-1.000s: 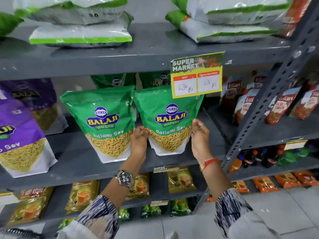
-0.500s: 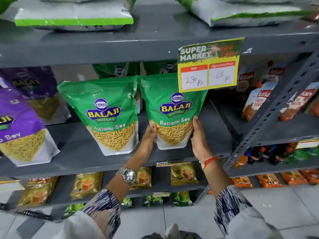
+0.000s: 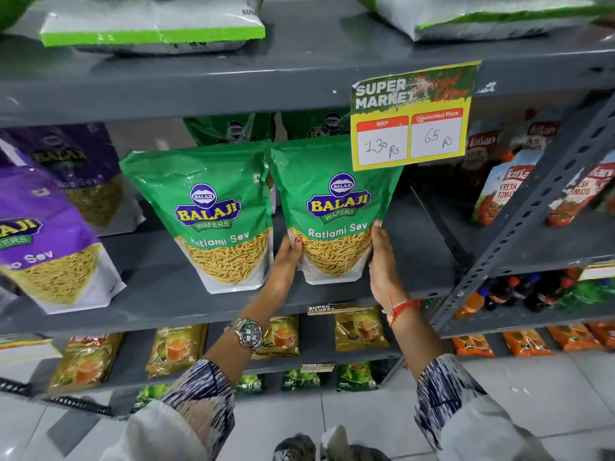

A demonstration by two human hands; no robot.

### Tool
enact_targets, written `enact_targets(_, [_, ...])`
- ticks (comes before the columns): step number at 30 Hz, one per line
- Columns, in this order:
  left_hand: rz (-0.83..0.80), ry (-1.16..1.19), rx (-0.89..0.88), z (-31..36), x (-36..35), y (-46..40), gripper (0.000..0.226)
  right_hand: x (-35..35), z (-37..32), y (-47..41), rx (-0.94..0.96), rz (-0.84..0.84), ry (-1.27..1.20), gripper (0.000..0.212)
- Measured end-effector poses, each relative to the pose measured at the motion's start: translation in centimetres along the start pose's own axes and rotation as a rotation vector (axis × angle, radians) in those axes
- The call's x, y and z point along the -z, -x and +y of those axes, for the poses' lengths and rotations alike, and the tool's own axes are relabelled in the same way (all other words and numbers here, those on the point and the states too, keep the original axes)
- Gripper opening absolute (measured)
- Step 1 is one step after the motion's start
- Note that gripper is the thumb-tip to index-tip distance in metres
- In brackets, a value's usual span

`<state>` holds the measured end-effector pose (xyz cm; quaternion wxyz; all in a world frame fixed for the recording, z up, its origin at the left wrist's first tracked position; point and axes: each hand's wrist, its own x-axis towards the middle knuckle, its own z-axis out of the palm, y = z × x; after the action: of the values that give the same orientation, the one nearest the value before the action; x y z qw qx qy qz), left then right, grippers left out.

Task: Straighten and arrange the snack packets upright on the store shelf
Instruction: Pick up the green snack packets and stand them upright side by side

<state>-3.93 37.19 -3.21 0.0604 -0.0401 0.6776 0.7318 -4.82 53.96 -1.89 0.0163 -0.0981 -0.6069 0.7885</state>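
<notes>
Two green Balaji Ratlami Sev packets stand upright side by side on the grey middle shelf (image 3: 166, 297). My left hand (image 3: 286, 261) presses the lower left edge of the right green packet (image 3: 336, 207), and my right hand (image 3: 381, 261) holds its lower right edge, so the packet is gripped between both hands. The left green packet (image 3: 213, 211) stands free next to it, their edges touching. More green packets (image 3: 233, 129) show behind them. Purple Balaji sev packets (image 3: 43, 234) lean at the left of the same shelf.
A yellow price sign (image 3: 412, 114) hangs from the shelf above and covers the held packet's top right corner. White-green bags (image 3: 153, 28) lie on the top shelf. Ketchup pouches (image 3: 506, 188) fill the right rack behind a slanted steel upright (image 3: 532, 207). Tea packets (image 3: 361, 329) sit below.
Both hands have slid slightly up the right green packet's sides and pushed it more upright and back. The view has moved closer to the shelf.
</notes>
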Motion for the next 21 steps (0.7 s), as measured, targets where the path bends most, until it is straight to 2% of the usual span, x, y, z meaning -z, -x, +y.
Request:
enact_targets(4, [0.105, -0.068, 0.031, -0.8, 0.3, 0.6, 0.056, 0.3, -0.1, 1.0, 0.063, 0.070, 0.013, 0.036])
enact_targets(8, [0.332, -0.011, -0.099, -0.9, 0.8, 4.8, 0.024, 0.1, 0.9, 3.6, 0.258, 0.303, -0.026, 0.027])
enact_targets(10, [0.539, 0.016, -0.216, -0.8, 1.9, 7.0, 0.019, -1.2, 2.2, 5.5, 0.320, 0.313, -0.005, 0.019])
enact_targets(12, [0.740, 0.001, -0.322, -0.9, 4.3, 8.1, 0.026, -3.2, 3.4, 7.4, 0.345, 0.204, 0.047, 0.016])
enact_targets(14, [0.903, 0.033, -0.358, -0.8, 6.9, 8.1, 0.024, -5.5, 4.4, 8.7, 0.339, 0.020, 0.097, 0.016])
enact_targets(16, [0.979, 0.075, -0.359, -0.1, 9.1, 7.7, 0.017, -8.0, 4.9, 9.2, 0.274, -0.168, 0.163, 0.022])
enact_targets(18, [0.931, 0.086, -0.331, 0.5, 11.2, 6.8, 0.022, -10.1, 5.3, 9.1, 0.170, -0.257, 0.212, 0.037])
enact_targets(21, [0.769, 0.053, -0.227, 0.8, 13.6, 4.8, 0.043, -12.2, 5.8, 8.4, 0.049, -0.282, 0.285, 0.064])
